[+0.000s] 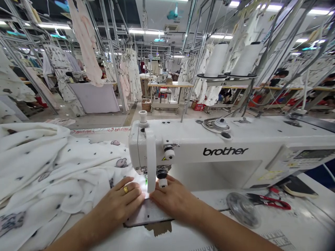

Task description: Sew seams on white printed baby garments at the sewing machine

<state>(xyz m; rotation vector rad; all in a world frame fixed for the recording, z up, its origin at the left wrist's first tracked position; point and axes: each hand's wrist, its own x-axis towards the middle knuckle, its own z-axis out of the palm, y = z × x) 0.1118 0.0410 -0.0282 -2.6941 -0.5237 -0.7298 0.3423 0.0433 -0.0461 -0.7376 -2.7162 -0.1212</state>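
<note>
At the front of the white sewing machine [188,139], both hands are close to the needle area. My left hand [120,198], with a gold ring on one finger, has its fingers bent and pressed on the edge of the white printed fabric [86,167]. Its thumb is hidden. My right hand [178,200] reaches in from the other side, fingers closed beside the presser foot area. A knob and the machine's front partly cover those fingers, and what they pinch is hidden. The fingertips of both hands nearly meet over the metal plate [149,213].
Right of my right hand lie a clear round disc [243,209], red-handled scissors [272,201] and a dark flat object [299,186]. Two white thread cones [216,61] stand behind the machine. Hanging garments, work tables and several people fill the room.
</note>
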